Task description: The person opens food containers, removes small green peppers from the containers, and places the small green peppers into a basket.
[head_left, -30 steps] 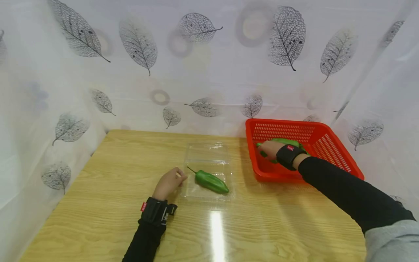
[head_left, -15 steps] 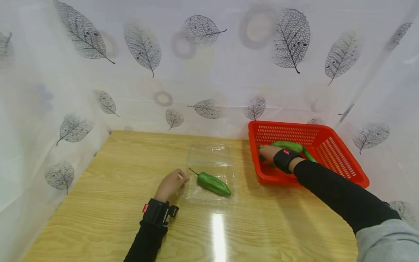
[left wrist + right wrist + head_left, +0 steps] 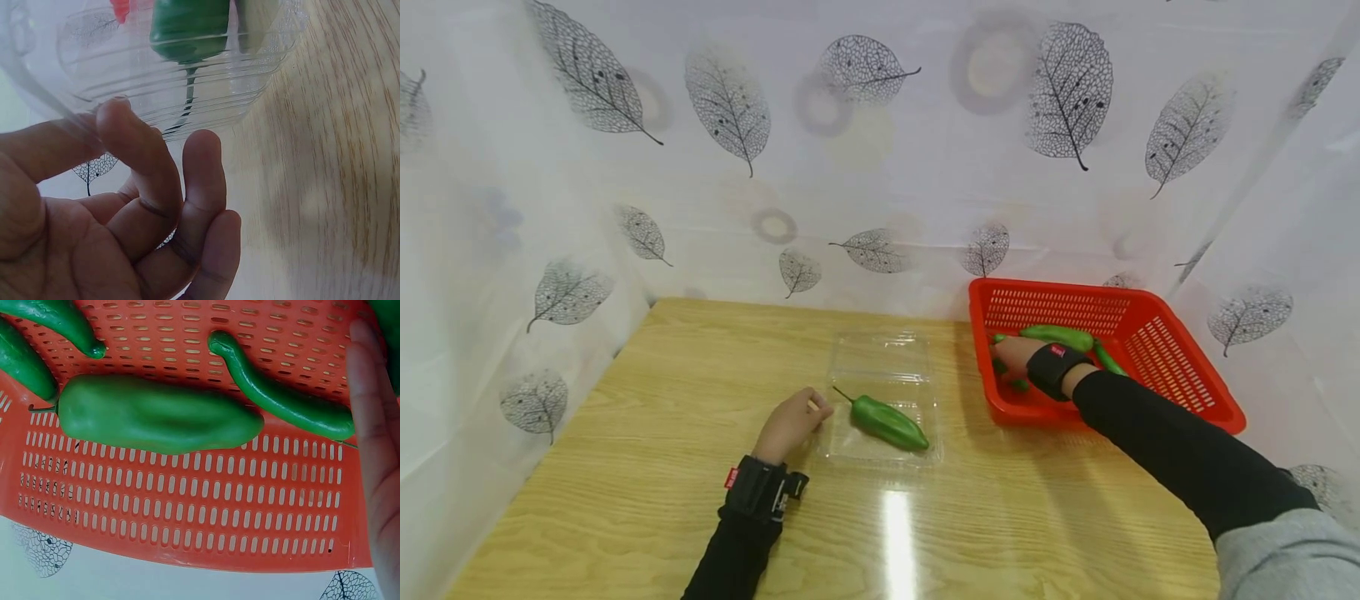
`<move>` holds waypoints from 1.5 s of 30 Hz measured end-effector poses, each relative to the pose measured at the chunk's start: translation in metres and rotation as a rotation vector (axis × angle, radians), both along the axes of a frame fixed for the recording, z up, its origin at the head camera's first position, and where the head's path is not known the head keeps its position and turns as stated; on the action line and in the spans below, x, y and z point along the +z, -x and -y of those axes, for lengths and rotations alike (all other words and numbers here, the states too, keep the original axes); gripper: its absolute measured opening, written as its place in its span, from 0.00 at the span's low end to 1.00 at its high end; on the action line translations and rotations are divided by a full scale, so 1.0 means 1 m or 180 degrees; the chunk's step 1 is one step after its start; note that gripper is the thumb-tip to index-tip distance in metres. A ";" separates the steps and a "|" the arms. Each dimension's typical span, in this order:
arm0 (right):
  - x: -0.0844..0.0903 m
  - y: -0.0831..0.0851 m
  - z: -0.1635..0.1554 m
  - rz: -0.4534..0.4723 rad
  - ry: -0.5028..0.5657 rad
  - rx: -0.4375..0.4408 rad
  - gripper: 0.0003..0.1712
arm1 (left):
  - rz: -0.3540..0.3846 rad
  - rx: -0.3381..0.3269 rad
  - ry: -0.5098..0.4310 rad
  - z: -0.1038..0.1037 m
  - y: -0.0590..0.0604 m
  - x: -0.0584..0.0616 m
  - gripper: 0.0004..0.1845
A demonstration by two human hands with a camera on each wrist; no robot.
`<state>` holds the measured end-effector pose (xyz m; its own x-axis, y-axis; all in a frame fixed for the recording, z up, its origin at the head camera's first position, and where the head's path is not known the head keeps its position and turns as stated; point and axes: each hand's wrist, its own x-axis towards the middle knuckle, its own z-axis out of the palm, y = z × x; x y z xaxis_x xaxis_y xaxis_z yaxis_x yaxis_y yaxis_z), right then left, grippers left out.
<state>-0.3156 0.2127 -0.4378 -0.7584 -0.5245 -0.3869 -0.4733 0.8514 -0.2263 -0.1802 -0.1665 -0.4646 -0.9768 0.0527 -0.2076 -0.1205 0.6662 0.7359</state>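
Two hands are working on the wooden table [image 3: 625,500]. Taking the clear plastic tray [image 3: 880,392] at the middle as the marker, the left hand [image 3: 790,422] is resting at its left edge, fingers [image 3: 134,147] curled against the rim, pinching it as far as I can see. One green pepper [image 3: 887,422] is lying inside that tray, stem pointing toward the left hand. Well to the right of the tray, the red basket [image 3: 1180,367] is sitting by the leaf-printed curtain [image 3: 850,125], and the right hand [image 3: 1011,357] is reaching down into it among more green peppers [image 3: 156,415]; its fingers are lying straight and released, holding nothing.
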 end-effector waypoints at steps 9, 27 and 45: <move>0.007 0.004 -0.008 -0.0355 -0.0160 0.0405 0.14 | -0.0013 -0.0013 -0.0009 -0.002 -0.001 0.000 0.10; 0.085 -0.073 0.020 -0.1551 0.0112 0.0062 0.16 | -0.0046 -0.0081 0.0059 0.003 -0.001 -0.001 0.10; 0.071 -0.135 0.125 -0.2028 0.0699 0.0992 0.17 | -0.0043 -0.0079 0.0029 0.003 0.003 -0.004 0.10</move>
<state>-0.1804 0.0874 -0.3667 -0.6042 -0.7667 0.2169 -0.7820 0.6229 0.0233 -0.1828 -0.1691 -0.4683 -0.9779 0.0752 -0.1950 -0.0939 0.6756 0.7312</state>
